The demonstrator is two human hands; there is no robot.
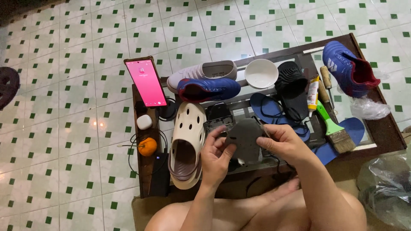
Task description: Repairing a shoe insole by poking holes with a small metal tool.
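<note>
Grey insole piece [246, 139], flat and dark, held above the near edge of the table [387, 128] between both hands. Left hand [217, 156] closed on its lower left side, thumb across the face; right hand [282, 143] pinching its right edge. Cream clog [187, 143] lies just beside the left hand. Further back: white shoe [201, 72], blue shoe [209, 89], white bowl [261, 72], black sandal [293, 87], glue tube [313, 95], green-handled brush [336, 128], upright phone [146, 82], orange [147, 146]. Risk, as judged: a thin pinch grip could let the piece slip or bend; crowded table invites knocking the clog off its edge.
</note>
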